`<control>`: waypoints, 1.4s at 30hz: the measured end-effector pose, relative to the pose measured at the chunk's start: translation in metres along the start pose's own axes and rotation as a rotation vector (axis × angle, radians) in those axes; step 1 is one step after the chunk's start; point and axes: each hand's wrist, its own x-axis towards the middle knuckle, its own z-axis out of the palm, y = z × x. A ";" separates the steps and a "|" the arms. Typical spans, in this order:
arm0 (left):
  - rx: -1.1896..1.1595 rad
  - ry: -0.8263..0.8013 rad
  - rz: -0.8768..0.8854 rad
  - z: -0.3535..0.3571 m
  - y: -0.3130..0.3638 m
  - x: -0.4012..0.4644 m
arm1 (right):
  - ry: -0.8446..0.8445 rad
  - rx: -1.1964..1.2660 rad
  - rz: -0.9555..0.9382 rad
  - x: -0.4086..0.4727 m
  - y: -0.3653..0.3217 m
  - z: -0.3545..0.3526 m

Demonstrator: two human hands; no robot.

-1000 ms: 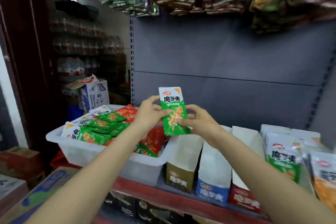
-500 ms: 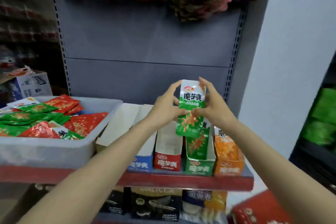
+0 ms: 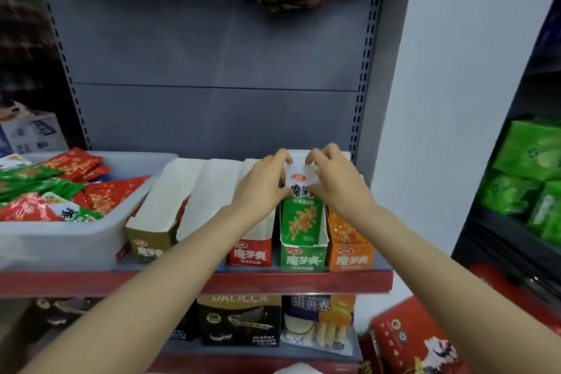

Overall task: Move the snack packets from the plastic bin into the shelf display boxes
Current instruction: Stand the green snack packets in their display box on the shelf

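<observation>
Your left hand (image 3: 263,184) and right hand (image 3: 334,182) both pinch the white top edge of a green snack packet (image 3: 301,215), fingers curled onto it from either side. It stands upright in the green display box (image 3: 303,256), between the red box (image 3: 250,252) and the orange box (image 3: 350,256) on the shelf (image 3: 273,281). Red and green packets fill the plastic bin (image 3: 60,243) at left.
</observation>
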 end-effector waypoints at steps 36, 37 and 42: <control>0.327 -0.165 -0.779 -0.244 -0.299 -0.086 | -0.500 0.483 -0.296 0.146 -0.323 0.160; 0.339 -0.185 -0.789 -0.243 -0.305 -0.084 | -0.545 0.447 -0.313 0.149 -0.328 0.166; 0.463 -0.180 -0.716 -0.236 -0.317 -0.076 | -0.764 0.314 -0.302 0.155 -0.341 0.184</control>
